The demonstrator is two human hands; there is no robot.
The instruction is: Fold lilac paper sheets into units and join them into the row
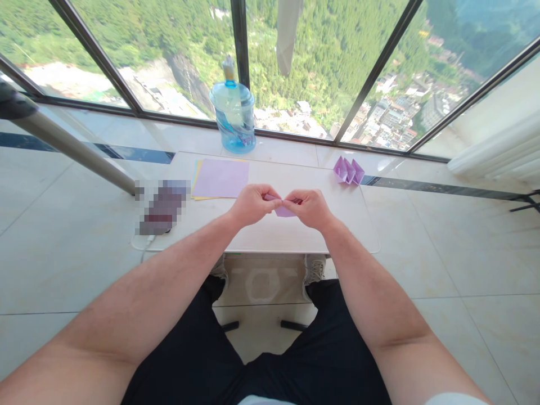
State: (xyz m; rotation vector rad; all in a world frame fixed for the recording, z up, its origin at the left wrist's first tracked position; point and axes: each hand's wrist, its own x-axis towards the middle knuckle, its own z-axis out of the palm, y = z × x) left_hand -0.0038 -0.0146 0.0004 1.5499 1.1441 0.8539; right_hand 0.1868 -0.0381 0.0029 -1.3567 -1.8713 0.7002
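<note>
A small folded piece of purple paper (285,212) is pinched between both my hands over the middle of the low white table. My left hand (255,203) grips its left side with thumb and fingers closed. My right hand (309,206) pinches the other side, and the two thumbs nearly meet at the paper's top edge. Much of the paper is hidden behind my fingers, so its full shape does not show. Beyond my left hand lies a stack of flat paper sheets (223,178), purple on top with yellow and blue edges showing beneath.
Folded purple paper shapes (349,171) stand at the table's far right corner. A blue water jug (234,115) is by the window behind the table (270,239). At the left sits a pixelated object (163,209) with a white cable. A grey pole (80,149) slants in from the left.
</note>
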